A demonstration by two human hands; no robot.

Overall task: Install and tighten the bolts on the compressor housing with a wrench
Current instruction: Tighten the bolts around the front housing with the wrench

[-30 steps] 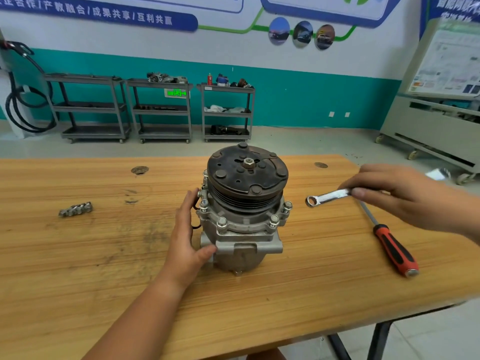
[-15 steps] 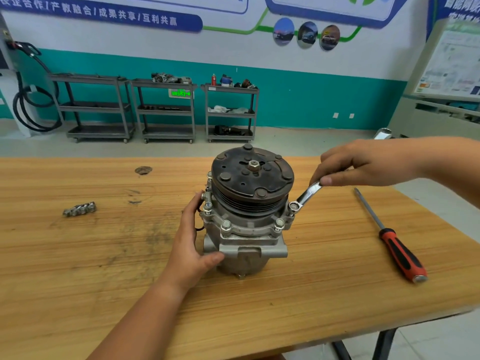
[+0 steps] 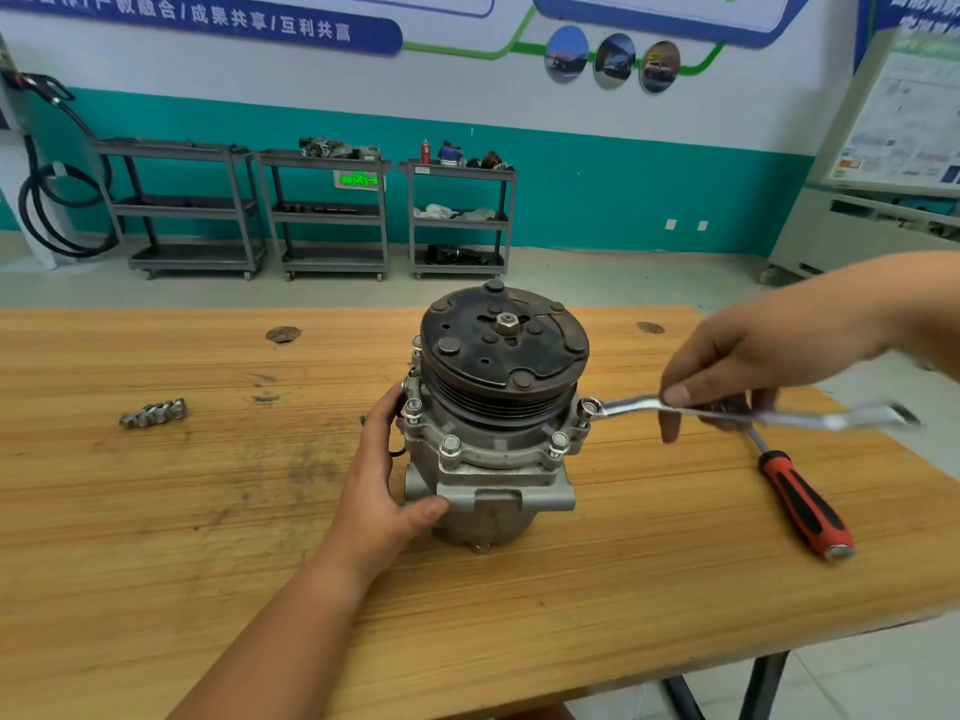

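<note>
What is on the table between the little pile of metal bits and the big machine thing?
Only the left hand, gripping the compressor. From the metal pieces to that hand, the head view shows bare, scuffed wooden table.

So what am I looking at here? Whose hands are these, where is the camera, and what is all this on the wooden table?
There is no robot here: a person works with bare hands, and the single camera sits on their head, looking forward and down. In the middle of the wooden table stands a grey metal compressor with a dark round pulley plate on top. The left hand steadies its side. The right hand has a grip on a long silver wrench, whose ring end sits over a bolt on the right of the housing rim. More bolts show around the rim. Also on the table: a red-and-black-handled screwdriver on the right and a small cluster of silver metal parts on the left, too small to identify.
</note>
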